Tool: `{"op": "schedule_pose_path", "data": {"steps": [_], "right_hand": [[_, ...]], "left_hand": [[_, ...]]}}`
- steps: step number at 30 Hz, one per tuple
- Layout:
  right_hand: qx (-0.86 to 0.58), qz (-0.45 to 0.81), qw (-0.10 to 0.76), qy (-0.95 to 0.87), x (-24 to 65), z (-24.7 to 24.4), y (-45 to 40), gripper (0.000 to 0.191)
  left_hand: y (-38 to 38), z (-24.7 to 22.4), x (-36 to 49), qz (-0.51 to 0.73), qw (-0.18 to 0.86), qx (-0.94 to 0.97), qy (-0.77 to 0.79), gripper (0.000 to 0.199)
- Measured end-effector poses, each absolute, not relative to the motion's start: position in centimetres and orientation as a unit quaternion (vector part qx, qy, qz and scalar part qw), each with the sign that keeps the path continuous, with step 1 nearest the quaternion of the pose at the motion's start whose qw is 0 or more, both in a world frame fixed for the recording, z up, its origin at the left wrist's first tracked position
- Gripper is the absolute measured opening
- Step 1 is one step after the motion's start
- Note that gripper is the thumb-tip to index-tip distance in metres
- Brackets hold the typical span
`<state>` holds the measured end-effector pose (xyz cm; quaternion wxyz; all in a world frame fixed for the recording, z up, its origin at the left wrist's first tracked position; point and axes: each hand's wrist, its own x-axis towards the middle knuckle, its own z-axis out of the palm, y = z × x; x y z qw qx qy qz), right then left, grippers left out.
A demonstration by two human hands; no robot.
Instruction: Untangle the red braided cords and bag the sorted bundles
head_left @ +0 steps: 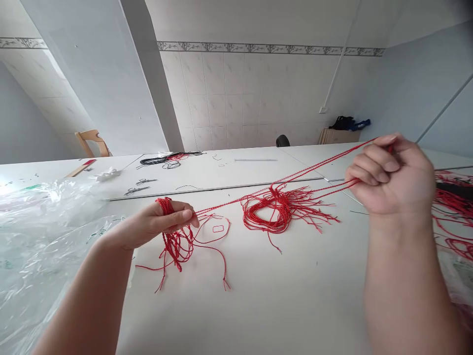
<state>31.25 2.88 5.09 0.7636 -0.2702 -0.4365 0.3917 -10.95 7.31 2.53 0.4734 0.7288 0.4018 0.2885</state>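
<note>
Red cords (232, 201) stretch taut between my two hands above the white table. My left hand (175, 217) pinches one end between thumb and fingers, with more red cord looped round it and a tangle (179, 249) hanging beneath. Raised higher on the right, my right hand (380, 165) is closed round the other end, its fingers curled toward the palm. Behind the stretched cords, a coiled bundle of red cords (268, 217) with frayed ends lies on the table.
Clear plastic bags (44, 246) cover the left side. Scissors (138, 189), a black cord bundle (166, 160) and a ruler (255, 159) lie farther back. More red cords (456, 207) are at the right edge. A wooden chair (92, 142) stands behind.
</note>
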Motion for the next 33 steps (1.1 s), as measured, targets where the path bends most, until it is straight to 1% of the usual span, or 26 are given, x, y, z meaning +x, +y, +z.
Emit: {"op": "schedule_pose_path", "data": {"steps": [3, 8, 12, 16, 19, 25, 29, 33], "right_hand": [[-0.253, 0.421, 0.764, -0.42, 31.6, 4.9, 2.8, 0.018], [-0.194, 0.484, 0.768, -0.371, 32.7, 4.1, 4.2, 0.017], [-0.152, 0.499, 0.774, -0.358, 33.5, 3.6, 5.5, 0.014], [-0.173, 0.491, 0.761, -0.387, 33.7, 3.7, 5.4, 0.017], [-0.197, 0.473, 0.76, -0.4, 33.4, 3.8, 5.0, 0.019], [-0.249, 0.426, 0.772, -0.401, 33.0, 4.4, 4.2, 0.022], [-0.271, 0.402, 0.772, -0.412, 32.9, 4.7, 3.7, 0.024], [-0.261, 0.396, 0.77, -0.427, 32.6, 4.8, 3.4, 0.023]], "left_hand": [[7.6, 2.5, -11.3, 0.265, 0.47, 0.743, 0.395, 0.044], [7.9, 2.3, -11.4, 0.311, 0.496, 0.714, 0.385, 0.043], [8.4, 2.1, -11.5, 0.351, 0.523, 0.68, 0.374, 0.043], [8.7, 2.0, -11.6, 0.362, 0.524, 0.672, 0.378, 0.043], [8.4, 2.3, -11.6, 0.352, 0.49, 0.688, 0.403, 0.043], [7.3, 3.3, -11.0, 0.307, 0.351, 0.72, 0.513, 0.049], [7.2, 3.5, -11.0, 0.282, 0.33, 0.721, 0.539, 0.05], [7.3, 3.4, -11.3, 0.271, 0.32, 0.721, 0.552, 0.051]]}}
